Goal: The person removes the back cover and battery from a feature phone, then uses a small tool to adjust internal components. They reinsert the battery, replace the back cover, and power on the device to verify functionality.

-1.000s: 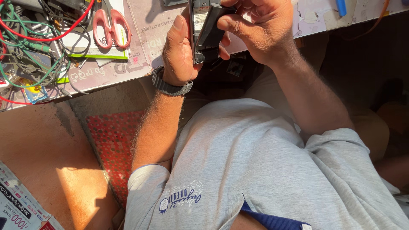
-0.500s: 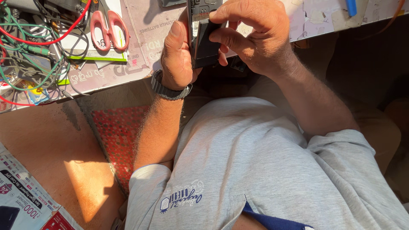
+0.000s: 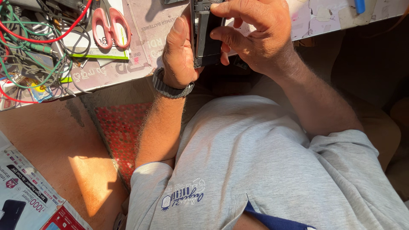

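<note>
A black opened phone [image 3: 206, 38] is held upright over the edge of the workbench [image 3: 140, 55], its inner side with a dark battery facing me. My left hand [image 3: 179, 55] grips its left edge, thumb along the side, with a dark watch on the wrist. My right hand [image 3: 255, 36] wraps the phone's right side from above, its fingertips pressing on the battery area. The top of the phone runs out of view.
Red-handled scissors [image 3: 111, 25] lie on the bench at upper left beside a tangle of red, green and black wires [image 3: 30, 42]. A blue pen tip [image 3: 360, 5] shows at top right. Printed leaflets [image 3: 25, 196] lie on the floor at lower left.
The view has shifted slightly; both hands and the phone sit lower in the picture. My right fingers have slid down over the phone's open back.
</note>
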